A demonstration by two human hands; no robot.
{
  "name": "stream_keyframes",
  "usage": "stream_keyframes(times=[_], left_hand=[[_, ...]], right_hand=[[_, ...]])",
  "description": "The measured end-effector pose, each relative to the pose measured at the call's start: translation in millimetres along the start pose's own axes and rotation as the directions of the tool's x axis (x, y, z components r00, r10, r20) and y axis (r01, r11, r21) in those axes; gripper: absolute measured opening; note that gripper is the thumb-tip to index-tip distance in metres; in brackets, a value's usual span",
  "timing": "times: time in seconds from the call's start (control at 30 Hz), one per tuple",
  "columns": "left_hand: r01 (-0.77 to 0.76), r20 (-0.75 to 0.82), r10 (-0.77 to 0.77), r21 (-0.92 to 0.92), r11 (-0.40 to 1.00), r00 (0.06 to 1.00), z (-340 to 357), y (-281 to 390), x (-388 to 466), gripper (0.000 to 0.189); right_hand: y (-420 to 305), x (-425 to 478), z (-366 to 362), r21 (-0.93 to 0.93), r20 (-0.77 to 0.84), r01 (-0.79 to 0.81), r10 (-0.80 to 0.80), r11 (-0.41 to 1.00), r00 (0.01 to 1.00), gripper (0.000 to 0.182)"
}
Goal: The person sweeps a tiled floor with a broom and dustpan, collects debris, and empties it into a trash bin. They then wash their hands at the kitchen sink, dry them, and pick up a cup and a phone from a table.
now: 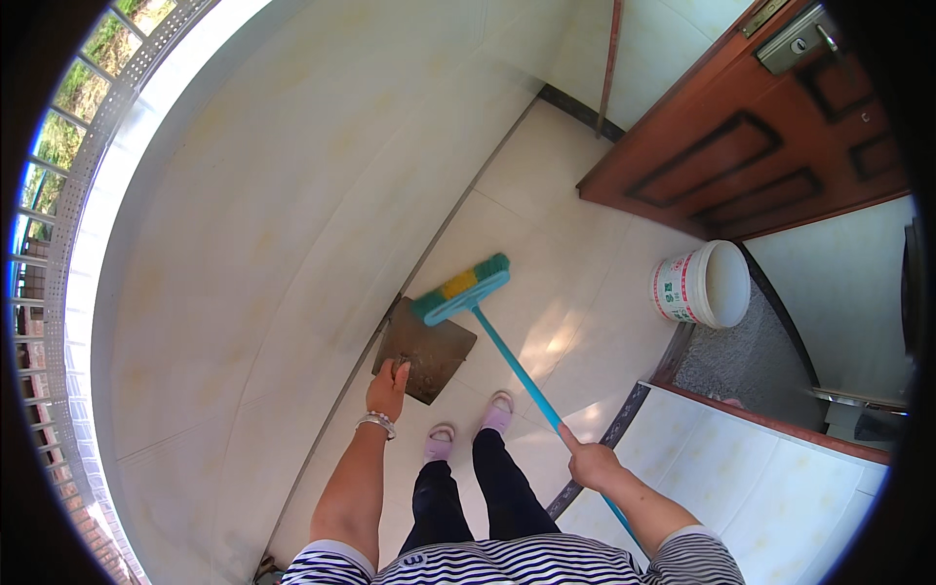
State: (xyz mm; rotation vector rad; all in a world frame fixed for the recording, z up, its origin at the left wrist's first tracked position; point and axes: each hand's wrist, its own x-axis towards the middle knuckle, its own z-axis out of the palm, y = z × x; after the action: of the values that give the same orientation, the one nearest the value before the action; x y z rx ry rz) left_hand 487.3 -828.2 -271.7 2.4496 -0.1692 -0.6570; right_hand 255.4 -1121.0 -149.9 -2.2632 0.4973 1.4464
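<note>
My left hand (387,389) is closed around the grip of a flat brown dustpan (431,344), which lies against the base of the tiled wall. The blue handle of a broom (515,363) runs through my right hand (591,464). Green and yellow bristles (461,281) on the broom head point up and to the left in the view; one end of the head overlaps the dustpan's far corner. Some small specks of debris show on the dustpan near my left hand.
Beyond the broom stands an open reddish-brown door (702,146). A white plastic bucket (684,289) with printing is by the doorway, beside a grey mat (731,358). A thin wooden pole (609,73) leans at the far wall. Window bars (66,113) line the left.
</note>
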Motion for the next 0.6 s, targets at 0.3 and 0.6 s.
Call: stream_keyframes(times=[0.3, 0.6], left_hand=[[-0.045, -0.008, 0.045, 0.07, 0.997, 0.999, -16.9, -44.8, -17.9, 0.045], [-0.068, 0.087, 0.073, -0.062, 0.996, 0.993, 53.9, -264.8, 42.2, 0.044]], right_hand=[[-30.9, -21.3, 7.9, 0.256, -0.215, -0.015, 0.072, 0.966, 0.974, 0.074], [-170.1, 156.7, 128.9, 0.079, -0.127, -0.222, 0.231, 0.972, 0.965, 0.074]])
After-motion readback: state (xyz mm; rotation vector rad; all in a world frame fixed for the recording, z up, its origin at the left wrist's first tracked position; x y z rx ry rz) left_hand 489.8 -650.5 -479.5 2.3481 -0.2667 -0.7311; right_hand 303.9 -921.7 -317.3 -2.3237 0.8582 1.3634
